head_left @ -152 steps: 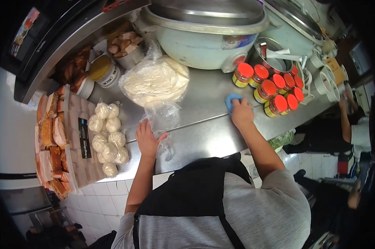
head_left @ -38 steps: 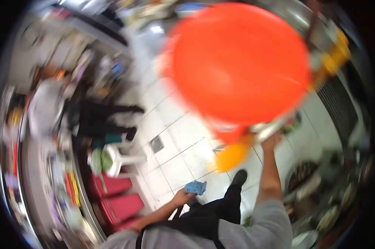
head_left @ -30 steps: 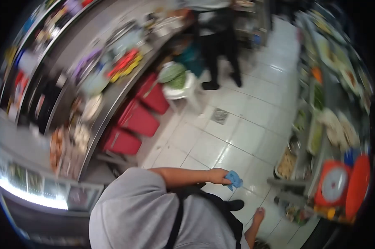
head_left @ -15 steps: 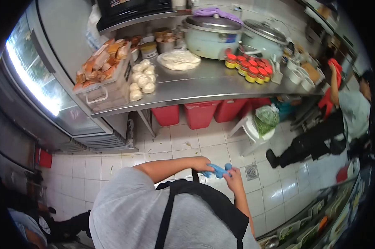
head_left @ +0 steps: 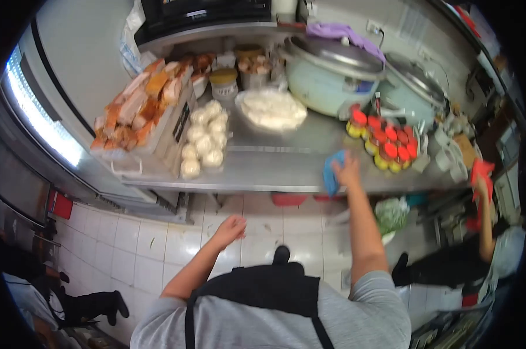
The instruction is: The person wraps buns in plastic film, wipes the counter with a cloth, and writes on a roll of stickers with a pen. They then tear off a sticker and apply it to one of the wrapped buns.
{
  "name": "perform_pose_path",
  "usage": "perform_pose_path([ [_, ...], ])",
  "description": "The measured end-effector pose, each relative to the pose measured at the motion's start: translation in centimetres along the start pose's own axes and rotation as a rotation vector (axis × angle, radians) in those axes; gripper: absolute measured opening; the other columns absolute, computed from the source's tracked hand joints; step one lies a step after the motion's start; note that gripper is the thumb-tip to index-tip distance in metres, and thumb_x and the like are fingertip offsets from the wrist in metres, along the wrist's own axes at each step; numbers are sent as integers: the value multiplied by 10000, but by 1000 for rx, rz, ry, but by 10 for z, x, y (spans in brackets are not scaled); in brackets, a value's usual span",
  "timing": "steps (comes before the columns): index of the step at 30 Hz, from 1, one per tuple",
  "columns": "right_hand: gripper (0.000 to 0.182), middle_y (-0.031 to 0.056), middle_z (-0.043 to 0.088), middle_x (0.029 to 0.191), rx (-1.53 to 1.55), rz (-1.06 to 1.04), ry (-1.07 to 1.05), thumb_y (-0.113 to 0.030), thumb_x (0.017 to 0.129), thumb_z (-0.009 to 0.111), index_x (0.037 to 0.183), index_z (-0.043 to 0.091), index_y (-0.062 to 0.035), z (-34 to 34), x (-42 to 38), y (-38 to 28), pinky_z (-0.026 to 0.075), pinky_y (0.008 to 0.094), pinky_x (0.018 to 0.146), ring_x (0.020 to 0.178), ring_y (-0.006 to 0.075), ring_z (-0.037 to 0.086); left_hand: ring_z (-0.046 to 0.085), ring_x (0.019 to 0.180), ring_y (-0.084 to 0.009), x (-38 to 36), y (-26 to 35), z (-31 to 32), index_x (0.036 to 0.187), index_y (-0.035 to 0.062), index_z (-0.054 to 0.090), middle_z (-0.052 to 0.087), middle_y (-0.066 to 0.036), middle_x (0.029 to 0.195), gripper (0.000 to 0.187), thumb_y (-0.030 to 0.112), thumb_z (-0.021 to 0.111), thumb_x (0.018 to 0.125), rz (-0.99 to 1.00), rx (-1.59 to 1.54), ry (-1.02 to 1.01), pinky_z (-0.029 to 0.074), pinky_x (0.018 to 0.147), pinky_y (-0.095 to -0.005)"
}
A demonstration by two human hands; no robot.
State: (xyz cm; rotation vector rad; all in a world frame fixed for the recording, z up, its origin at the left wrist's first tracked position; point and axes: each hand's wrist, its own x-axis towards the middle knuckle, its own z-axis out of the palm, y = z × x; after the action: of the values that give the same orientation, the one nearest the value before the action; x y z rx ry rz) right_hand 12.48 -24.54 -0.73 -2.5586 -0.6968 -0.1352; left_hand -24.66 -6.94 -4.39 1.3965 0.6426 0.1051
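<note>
My right hand [head_left: 350, 173] presses a blue cloth [head_left: 332, 172] onto the steel counter [head_left: 263, 168], just left of a cluster of red-lidded jars [head_left: 387, 148]. My left hand [head_left: 231, 228] hangs in the air below the counter edge, over the white floor tiles, fingers loosely apart and holding nothing. A bag of flat white dough [head_left: 271, 109] lies behind the cloth. A bag of white dough balls [head_left: 204, 136] sits to the left.
Two large rice cookers [head_left: 333, 71] stand at the back of the counter. A crate of sliced bread and meat [head_left: 143, 104] fills the left end beside a lit fridge. A person with a red cloth [head_left: 483, 174] stands at the right.
I stepped up to the counter. Both hands held the blue cloth at my waist; now the right hand has carried it onto the counter and the left hand has let go.
</note>
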Motion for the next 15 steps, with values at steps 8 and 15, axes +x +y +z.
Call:
perform_pose_path([
  [8, 623, 200, 293, 1284, -394, -116, -649, -501, 773, 419, 1230, 378, -81, 34, 129, -41, 223, 453, 959, 1192, 341, 269, 535, 625, -109, 3, 46, -47, 968, 59, 477, 510, -24, 691, 203, 166, 517, 800, -21, -13, 486, 411, 547, -213],
  [15, 322, 47, 567, 814, 659, -791, -612, -248, 762, 498, 979, 543, -15, -197, 270, -236, 413, 215, 575, 680, 96, 535, 509, 821, -229, 8, 115, -75, 944, 7, 499, 514, -120, 875, 239, 58, 556, 718, 423, 602, 1041, 414, 686, -302],
])
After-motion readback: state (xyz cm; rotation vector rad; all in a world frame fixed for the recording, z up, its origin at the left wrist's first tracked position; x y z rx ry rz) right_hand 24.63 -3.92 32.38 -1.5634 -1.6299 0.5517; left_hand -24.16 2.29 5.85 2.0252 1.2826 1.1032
